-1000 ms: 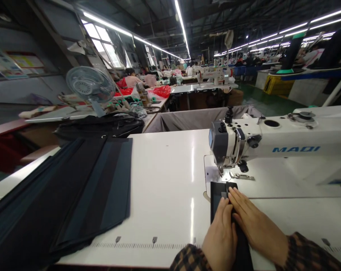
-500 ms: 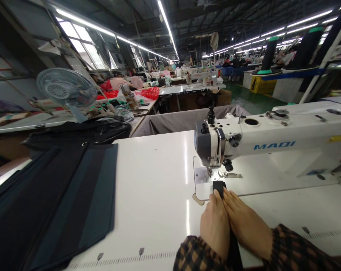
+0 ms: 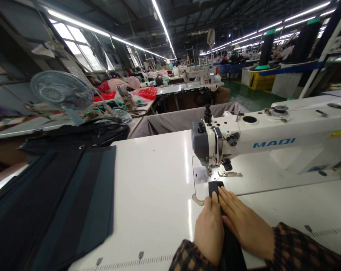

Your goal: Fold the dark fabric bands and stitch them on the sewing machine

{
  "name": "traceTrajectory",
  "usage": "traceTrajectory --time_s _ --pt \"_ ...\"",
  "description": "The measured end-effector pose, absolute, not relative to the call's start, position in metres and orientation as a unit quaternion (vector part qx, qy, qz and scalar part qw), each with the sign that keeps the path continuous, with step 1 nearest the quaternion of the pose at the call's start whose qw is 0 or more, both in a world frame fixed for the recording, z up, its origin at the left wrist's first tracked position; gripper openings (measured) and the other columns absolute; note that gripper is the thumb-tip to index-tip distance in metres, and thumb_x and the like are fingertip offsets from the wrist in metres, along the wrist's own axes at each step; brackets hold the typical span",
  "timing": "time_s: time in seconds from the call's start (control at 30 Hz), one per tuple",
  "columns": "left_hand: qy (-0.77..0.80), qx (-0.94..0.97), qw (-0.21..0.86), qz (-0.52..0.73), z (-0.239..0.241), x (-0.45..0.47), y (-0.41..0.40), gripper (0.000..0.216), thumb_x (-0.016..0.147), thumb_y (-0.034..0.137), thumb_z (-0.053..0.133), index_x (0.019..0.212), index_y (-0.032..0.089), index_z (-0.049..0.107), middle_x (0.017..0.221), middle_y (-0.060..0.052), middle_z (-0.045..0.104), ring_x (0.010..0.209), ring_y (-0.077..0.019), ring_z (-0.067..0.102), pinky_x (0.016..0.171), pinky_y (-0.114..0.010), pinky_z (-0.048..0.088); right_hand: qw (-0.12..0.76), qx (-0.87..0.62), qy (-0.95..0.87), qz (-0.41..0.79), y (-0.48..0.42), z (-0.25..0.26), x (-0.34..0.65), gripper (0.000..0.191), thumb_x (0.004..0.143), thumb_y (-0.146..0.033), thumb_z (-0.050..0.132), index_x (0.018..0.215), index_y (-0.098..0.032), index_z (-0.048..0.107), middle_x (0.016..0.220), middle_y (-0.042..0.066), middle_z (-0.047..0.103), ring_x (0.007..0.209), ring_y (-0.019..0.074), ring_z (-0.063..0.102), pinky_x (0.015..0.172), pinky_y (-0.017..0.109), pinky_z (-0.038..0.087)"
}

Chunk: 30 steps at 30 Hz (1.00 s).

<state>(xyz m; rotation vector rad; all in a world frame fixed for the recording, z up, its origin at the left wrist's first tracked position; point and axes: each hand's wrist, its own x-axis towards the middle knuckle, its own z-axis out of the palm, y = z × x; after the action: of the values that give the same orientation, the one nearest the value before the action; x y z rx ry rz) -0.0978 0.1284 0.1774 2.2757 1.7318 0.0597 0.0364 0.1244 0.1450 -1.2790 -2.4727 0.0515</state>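
A black fabric strip (image 3: 232,250) runs up the white table toward the sewing machine's needle area, its far end lying just short of the presser foot (image 3: 211,173). My left hand (image 3: 210,229) is closed on the strip's left side, fingertips pressing near that end. From the right, my right hand (image 3: 245,226) holds the same strip, its fingers long and together with their tips on the fabric. Both thumbs are partly or fully hidden. The white sewing machine (image 3: 272,139) marked MAQI stands right beyond my hands.
Dark fabric panels (image 3: 97,195) lie stacked on the left, with a black fabric heap (image 3: 74,135) behind them. A grey fan (image 3: 60,90) stands farther back. Thread cones (image 3: 268,49) rise at the right. A grey cloth-lined bin (image 3: 170,122) borders the table's far edge.
The strip's far end has turned flatter and shows wider. Both hands have shifted slightly left with it. The camera view has moved a little.
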Motion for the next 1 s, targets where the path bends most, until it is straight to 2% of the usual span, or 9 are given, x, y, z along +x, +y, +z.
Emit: traceTrajectory --time_s 0.2,0.37,0.53,0.67,0.83,1.0 --pt "0.615 0.765 0.189 0.023 0.183 -0.102 0.129 0.054 0.077 0.001 0.031 0.131 0.003 0.027 0.114 -0.018 0.046 0.091 -0.0207 0.056 0.081 -0.031 0.046 0.156 -0.432 -0.888 0.016 0.127 0.151 0.031 0.054 0.084 -0.019 0.036 0.135 -0.006 0.021 0.139 0.012 0.022 0.128 0.0208 0.017 0.103 0.037 0.029" --pt "0.616 0.75 0.22 0.095 0.188 -0.101 0.139 0.042 0.085 0.012 0.026 0.124 0.009 0.04 0.102 -0.012 0.053 0.082 -0.0184 0.058 0.075 -0.028 0.047 0.174 -0.433 -0.883 0.049 0.126 0.151 0.033 0.054 0.084 -0.018 0.037 0.134 -0.007 0.022 0.14 0.011 0.02 0.128 0.0215 0.016 0.104 0.038 0.027" --pt "0.63 0.75 0.202 0.005 0.187 -0.094 0.137 0.053 0.077 0.003 0.031 0.129 0.007 0.031 0.112 -0.015 0.048 0.084 -0.0224 0.059 0.074 -0.035 0.049 0.166 -0.417 -0.889 0.09 0.127 0.153 0.038 0.052 0.088 -0.021 0.032 0.137 -0.012 0.015 0.141 0.007 0.019 0.129 0.0181 0.016 0.105 0.036 0.027" --pt "0.643 0.736 0.204 -0.052 0.193 -0.085 0.136 0.051 0.079 0.002 0.027 0.131 0.002 0.026 0.118 -0.019 0.045 0.094 -0.025 0.056 0.078 -0.036 0.048 0.158 -0.44 -0.882 0.065 0.124 0.15 0.037 0.053 0.087 -0.015 0.029 0.137 -0.012 0.013 0.141 0.007 0.017 0.129 0.0187 0.013 0.105 0.038 0.025" --pt "0.629 0.747 0.209 -0.056 0.2 -0.084 0.14 0.053 0.076 0.001 0.032 0.129 0.001 0.029 0.122 -0.019 0.043 0.101 -0.0249 0.052 0.086 -0.035 0.044 0.153 -0.436 -0.886 0.05 0.125 0.148 0.036 0.053 0.086 -0.016 0.03 0.137 -0.011 0.014 0.141 0.007 0.017 0.129 0.0185 0.016 0.104 0.037 0.027" --pt "0.625 0.748 0.22 -0.044 0.205 -0.084 0.152 0.057 0.071 0.001 0.038 0.128 0.001 0.03 0.117 -0.019 0.047 0.094 -0.0236 0.055 0.082 -0.035 0.046 0.145 -0.438 -0.887 0.02 0.134 0.148 0.037 0.054 0.084 -0.013 0.029 0.136 -0.009 0.014 0.142 0.008 0.014 0.129 0.0197 0.014 0.104 0.039 0.027"
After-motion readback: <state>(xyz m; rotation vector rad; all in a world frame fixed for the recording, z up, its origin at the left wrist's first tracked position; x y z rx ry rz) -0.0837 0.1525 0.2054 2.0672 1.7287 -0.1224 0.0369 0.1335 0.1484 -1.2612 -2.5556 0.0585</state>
